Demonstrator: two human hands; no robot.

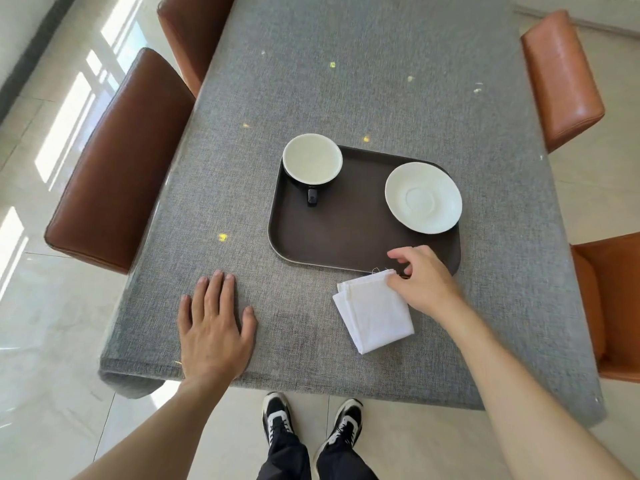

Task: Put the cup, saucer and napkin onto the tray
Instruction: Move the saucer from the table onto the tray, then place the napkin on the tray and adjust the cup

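While the cup [312, 160] and saucer [423, 197] already sit on the tray [349, 233], the napkin [372, 311] lies on the surface near it, right hand [424, 282] pinching its corner, left hand [214, 327] flat and spread

My long table [363, 81], covered in grey woven cloth, carries a dark brown rounded plastic tray [346, 233], a folded white cloth napkin [374, 313] just beside the tray's near edge, and my left hand [214, 334], resting flat.
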